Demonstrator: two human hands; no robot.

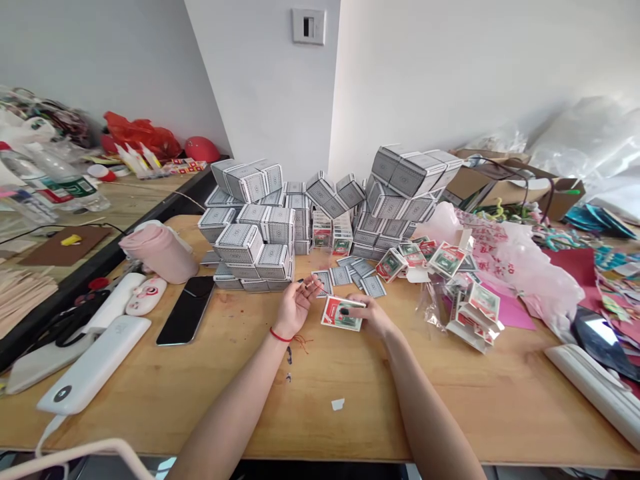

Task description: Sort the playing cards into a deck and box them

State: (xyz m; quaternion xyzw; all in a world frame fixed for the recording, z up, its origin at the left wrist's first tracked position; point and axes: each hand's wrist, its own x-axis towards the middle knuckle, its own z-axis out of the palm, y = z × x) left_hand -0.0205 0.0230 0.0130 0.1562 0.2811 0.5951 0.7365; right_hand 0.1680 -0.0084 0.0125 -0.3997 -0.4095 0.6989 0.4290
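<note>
My right hand (374,316) grips a red and green playing card box (333,316) by its right end, the thumb lying across the front. Just left of the box, my left hand (295,308) is raised with its fingertips pinched together. Something thin and dark reddish seems to stick out at those fingertips, too small to make out. Behind both hands, loose playing cards (373,285) lie face down on the wooden table (330,433). Farther back rise stacked blocks of grey-patterned cards (240,243), some tilted against each other.
Opened card boxes (477,313) and a crumpled plastic bag (530,260) lie on the right. A black phone (186,311), a white power bank (95,363) and a rolled pink cloth-like item (163,252) are on the left. A paper scrap (338,404) lies in front.
</note>
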